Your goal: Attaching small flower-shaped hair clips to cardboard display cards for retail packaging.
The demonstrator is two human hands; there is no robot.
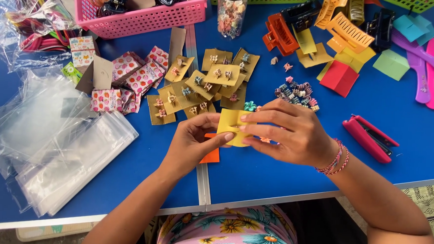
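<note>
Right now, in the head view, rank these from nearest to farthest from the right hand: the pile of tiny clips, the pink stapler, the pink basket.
1. Pile of tiny clips: just above the right hand, nearly touching its fingers.
2. Pink stapler: to the hand's right, on the blue table, clearly apart.
3. Pink basket: far up and left, at the table's back edge.

Operator: bare forearms, patterned garment, wrist bands.
Left hand [192, 141] and right hand [288, 135] are ungloved, with no sleeves visible. The right wrist carries several thin pink and red beaded bracelets [336, 159]. The garment [227, 231] is pink, printed with yellow and teal flowers.
</note>
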